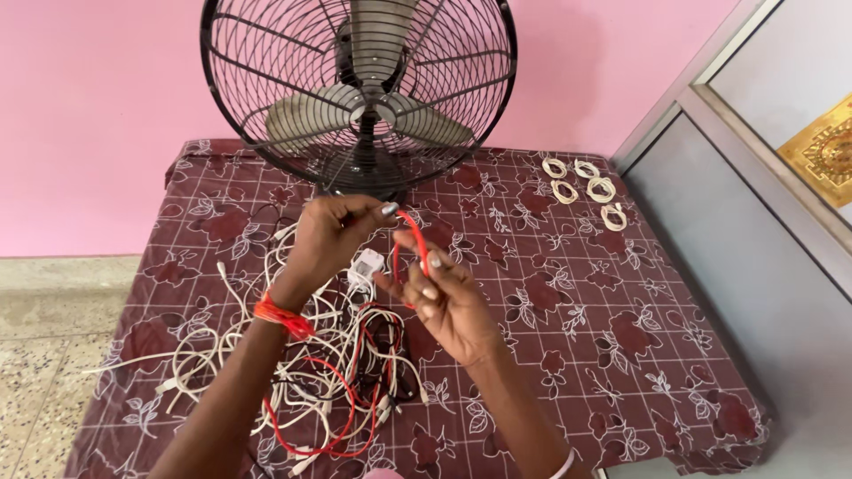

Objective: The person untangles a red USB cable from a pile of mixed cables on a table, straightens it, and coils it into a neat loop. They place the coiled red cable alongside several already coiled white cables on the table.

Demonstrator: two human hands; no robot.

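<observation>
Big black wire-cage desk fan (359, 93) sits top centre on the desk with the maroon floral cloth (568, 310). Lower left is a tangled heap of white, black and red cables (328, 381); five neat white coils (581, 188) upper right. Mid-frame, left hand (328, 239) and right hand (444, 302) each have a closed grip on a thin red cable (419, 247). Looks like mid-coiling; next loop needs slack fed from the heap.

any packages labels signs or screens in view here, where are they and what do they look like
No package, label or screen shows.
Gold ornate patterned panel: far right edge, on the grey cabinet door, partly cut off; whether it is a sign cannot be told.
</observation>
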